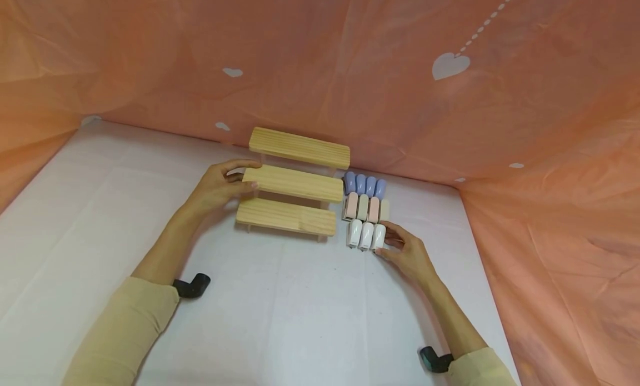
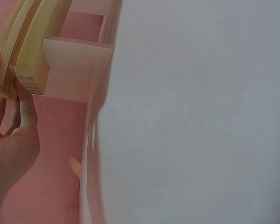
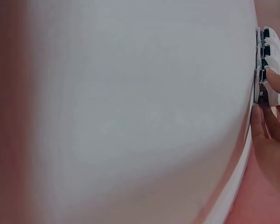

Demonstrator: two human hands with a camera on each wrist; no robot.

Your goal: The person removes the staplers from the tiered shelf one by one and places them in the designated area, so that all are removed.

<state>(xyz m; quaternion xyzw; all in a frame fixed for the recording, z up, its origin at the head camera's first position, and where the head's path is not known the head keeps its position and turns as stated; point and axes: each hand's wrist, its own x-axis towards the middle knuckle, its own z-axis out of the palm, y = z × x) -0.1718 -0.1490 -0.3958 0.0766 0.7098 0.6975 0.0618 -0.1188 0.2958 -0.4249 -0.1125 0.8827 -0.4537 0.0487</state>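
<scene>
My left hand (image 1: 218,181) grips the left end of the middle board (image 1: 295,183) of a three-step wooden rack (image 1: 285,217). In the left wrist view, its fingers reach round the board's end (image 2: 31,77). At the rack's right side stand rows of small staplers. The front row has three white ones (image 1: 354,232); behind it are pink and pale green ones (image 1: 363,207), then blue ones (image 1: 371,185) at the back. My right hand (image 1: 407,255) pinches the rightmost white stapler (image 1: 379,236) between thumb and fingers. In the right wrist view, that stapler (image 3: 272,94) rests on the table beside its row.
A white-covered table (image 1: 300,308) lies under everything. Orange-pink cloth (image 1: 320,58) with white heart prints hangs behind and at both sides, close to the back of the rack. A clear upright panel (image 2: 77,65) supports the boards.
</scene>
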